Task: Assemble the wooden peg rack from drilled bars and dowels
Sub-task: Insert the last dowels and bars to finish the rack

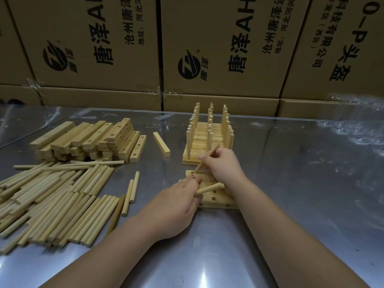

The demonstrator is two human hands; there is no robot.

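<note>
While the right hand (223,166) pinches a tilted dowel (208,156) in its curled fingers (201,157), the lower end of this dowel rests at the far left corner of the drilled bars (216,199), close to a hole. These bars lie side by side on the counter (291,183) under both hands. The left hand (178,201) grips a second dowel (211,188) that lies across them, with its fingers curled round it. Just beyond the right fingers stands a stack of finished racks (207,140) with upright pegs. Well left of the left fingers lie loose dowels (52,200) and, farther back, spare bars (89,140). Behind everything are closed cartons (93,44); what they contain cannot be seen. Their print reads "唐泽AH", "沧州唐泽" and "地址:河北", beside a round logo (188,67). The rightmost carton shows "头盔".
</note>
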